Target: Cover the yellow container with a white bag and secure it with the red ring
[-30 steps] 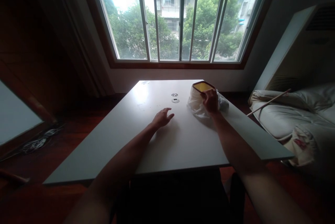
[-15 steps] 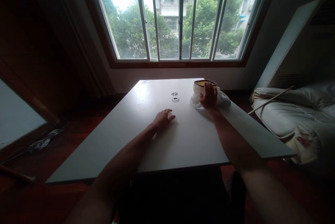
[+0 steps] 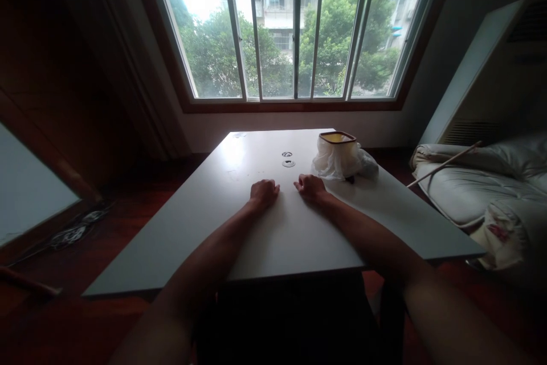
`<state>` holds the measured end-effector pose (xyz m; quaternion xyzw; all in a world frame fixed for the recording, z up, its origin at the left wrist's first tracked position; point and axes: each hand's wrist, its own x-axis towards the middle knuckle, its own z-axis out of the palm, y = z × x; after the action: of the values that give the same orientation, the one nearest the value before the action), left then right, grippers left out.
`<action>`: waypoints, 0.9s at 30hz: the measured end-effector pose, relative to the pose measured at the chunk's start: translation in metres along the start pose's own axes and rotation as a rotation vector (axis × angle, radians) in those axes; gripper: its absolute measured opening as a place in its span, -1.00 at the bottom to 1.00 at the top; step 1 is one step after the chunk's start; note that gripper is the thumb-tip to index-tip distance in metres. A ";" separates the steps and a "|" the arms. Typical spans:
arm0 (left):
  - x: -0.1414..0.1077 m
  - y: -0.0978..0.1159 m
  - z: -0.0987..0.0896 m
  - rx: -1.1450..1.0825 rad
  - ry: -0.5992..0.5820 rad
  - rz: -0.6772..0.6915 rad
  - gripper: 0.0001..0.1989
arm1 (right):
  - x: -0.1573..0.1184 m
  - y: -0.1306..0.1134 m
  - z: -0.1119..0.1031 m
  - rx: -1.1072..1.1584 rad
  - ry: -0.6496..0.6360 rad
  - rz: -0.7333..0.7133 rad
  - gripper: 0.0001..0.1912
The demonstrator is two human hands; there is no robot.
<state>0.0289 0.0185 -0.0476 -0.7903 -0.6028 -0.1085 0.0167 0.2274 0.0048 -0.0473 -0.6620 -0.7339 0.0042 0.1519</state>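
My left hand [image 3: 264, 191] rests on the white table [image 3: 205, 228], its fingers curled into a fist and the thumb towards the middle. Facing it across a small gap is my right hand [image 3: 311, 187], closed in the same way, with nothing showing in it. Just beyond my right hand stands a small waste bin [image 3: 337, 157] with a brown rim, yellowish inside and wrapped in a whitish plastic bag. Neither hand touches it. A small dark thing [image 3: 350, 180] sits at the foot of the bag; I cannot tell what it is.
Two round marks or fittings [image 3: 288, 163] lie in the tabletop ahead of my hands. To the right are a pale padded sofa [image 3: 453, 183] and a thin stick [image 3: 444, 164]. A window [image 3: 294, 40] is behind the table, and cables [image 3: 77, 231] lie on the floor at left.
My right hand has left the bin's rim and come down to the table, nearer my left hand. My left hand's spread fingers have curled into a fist.
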 end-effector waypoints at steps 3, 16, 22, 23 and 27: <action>0.003 0.000 0.004 0.011 -0.031 -0.016 -0.53 | 0.002 0.004 0.000 -0.071 -0.066 0.038 -0.54; 0.004 -0.006 0.009 -0.032 -0.032 -0.005 -0.56 | 0.001 0.007 0.006 -0.095 -0.059 0.017 -0.53; 0.003 -0.007 0.014 -0.090 0.077 0.021 -0.37 | 0.002 0.009 0.014 -0.016 0.079 -0.047 -0.58; 0.003 -0.008 0.015 -0.102 0.107 0.028 -0.26 | 0.003 0.010 0.015 -0.002 0.097 -0.056 -0.52; 0.005 -0.013 0.017 -0.127 0.129 0.021 -0.09 | 0.006 0.014 0.019 0.006 0.086 -0.022 -0.26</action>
<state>0.0207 0.0293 -0.0647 -0.7874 -0.5841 -0.1969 0.0067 0.2364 0.0165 -0.0671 -0.6530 -0.7339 -0.0237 0.1854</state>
